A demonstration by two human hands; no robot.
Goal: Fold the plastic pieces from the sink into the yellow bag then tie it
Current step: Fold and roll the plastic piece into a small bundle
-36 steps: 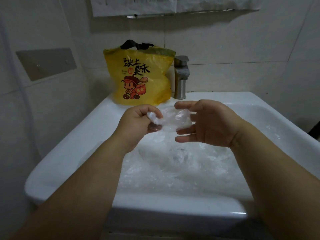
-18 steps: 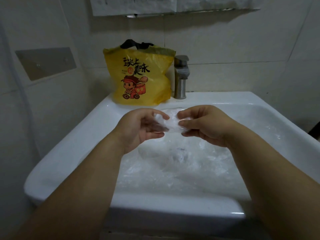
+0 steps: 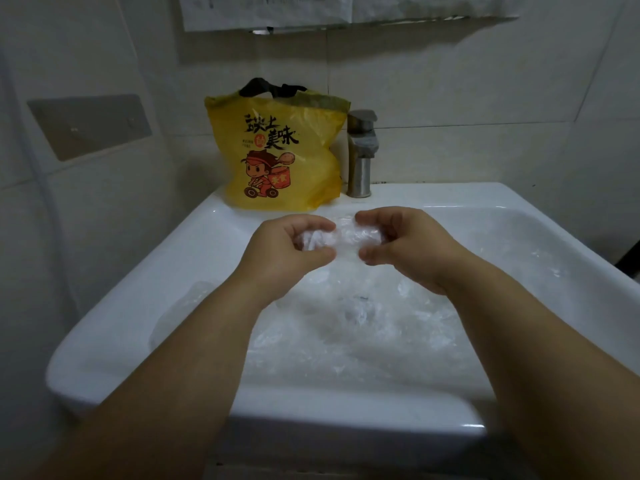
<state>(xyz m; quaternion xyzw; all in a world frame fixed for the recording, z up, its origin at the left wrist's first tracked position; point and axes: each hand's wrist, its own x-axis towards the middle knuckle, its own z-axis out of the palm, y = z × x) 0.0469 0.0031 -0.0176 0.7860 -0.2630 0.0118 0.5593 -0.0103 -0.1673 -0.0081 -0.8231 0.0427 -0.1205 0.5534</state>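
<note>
Fingers (image 3: 306, 224) of both your hands are curled in on one small clear wad (image 3: 341, 237): your left hand (image 3: 287, 252) bunches one end between thumb and fingertips, your right hand (image 3: 410, 249) pinches the other end, and the two hands sit close together above the back of the basin. Below them the sink (image 3: 138, 306) takes up most of the view, and its bowl is covered by a pile (image 3: 363, 327) of more crumpled clear plastic, so most of the job looks undone. The bag (image 3: 277, 157) stands upright on the back left of the rim, just beside the tap (image 3: 362, 150), with its black handles (image 3: 273, 87) up; whether its mouth is open I cannot tell from here. You seem to be mid-fold on this one wad, pressing it smaller. Next, I'd judge, you need one hand to take the whole wad so the other can hold the bag's mouth open; the film looks springy and may unfold if you loosen your hold, so press it flat before you reach back
</note>
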